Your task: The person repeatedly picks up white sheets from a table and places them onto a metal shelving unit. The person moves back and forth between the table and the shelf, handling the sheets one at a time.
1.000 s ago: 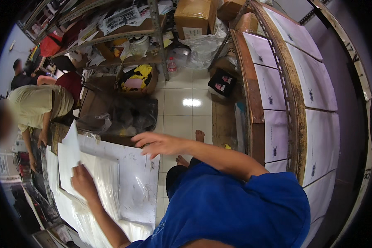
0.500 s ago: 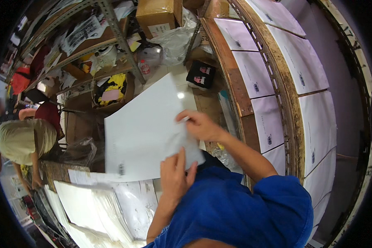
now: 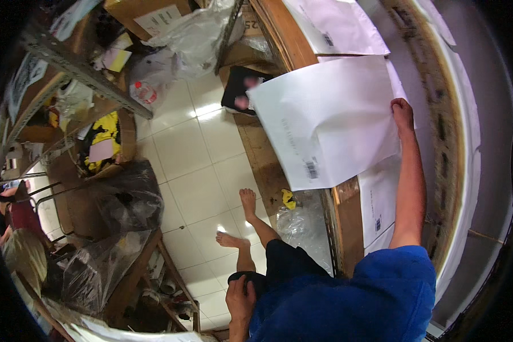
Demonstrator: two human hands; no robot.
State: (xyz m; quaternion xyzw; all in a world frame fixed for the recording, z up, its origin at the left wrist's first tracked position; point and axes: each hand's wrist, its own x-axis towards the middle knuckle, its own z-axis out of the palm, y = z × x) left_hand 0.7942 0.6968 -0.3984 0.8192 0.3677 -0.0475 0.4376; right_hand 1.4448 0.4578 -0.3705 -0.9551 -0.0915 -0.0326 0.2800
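White tiled floor point(image 3: 188, 171). Black plastic bags point(image 3: 125, 199) on the left, clear wrap point(image 3: 305, 225) by the wooden table edge point(image 3: 347, 222). Yellow scrap point(image 3: 289, 198) on the floor nearby. Metal shelf point(image 3: 80, 74) upper left, with a cardboard box point(image 3: 148, 14) and clear bags point(image 3: 194, 40) behind it. Dark box point(image 3: 239, 91) against the table. Another person point(image 3: 23, 256) at far left.
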